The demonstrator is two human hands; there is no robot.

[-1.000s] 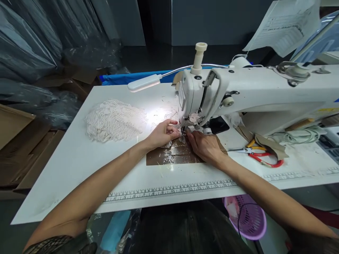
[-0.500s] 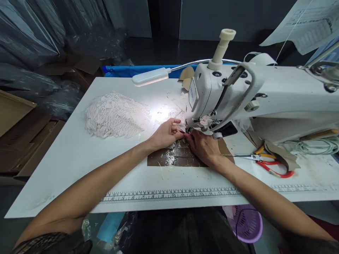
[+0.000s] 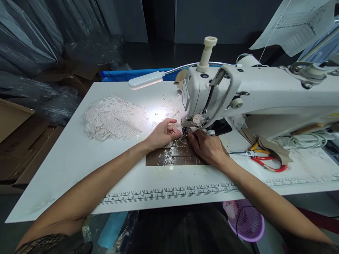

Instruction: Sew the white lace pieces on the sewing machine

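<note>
A white sewing machine (image 3: 201, 86) stands on the right of the white table, its needle area between my hands. My left hand (image 3: 165, 133) is closed in a pinch on the edge of white lace fabric (image 3: 173, 112), just left of the presser foot. On the other side of the needle, my right hand (image 3: 205, 144) has its fingers closed on something small that I cannot make out. Beneath both hands lies a shiny brown taped sheet (image 3: 172, 157). A heap of white lace (image 3: 113, 118) rests further left.
Red-handled scissors (image 3: 272, 164) and yellow-handled snips (image 3: 261, 151) lie right of my right hand. A lamp (image 3: 146, 80) hangs over the lace. A printed ruler (image 3: 169, 194) runs along the front edge; a purple basket (image 3: 249, 222) is below.
The view has shifted, so the machine appears further left. My right thumb and fingers have drawn slightly away from my left fingertips, and the dark item between them shows less.
</note>
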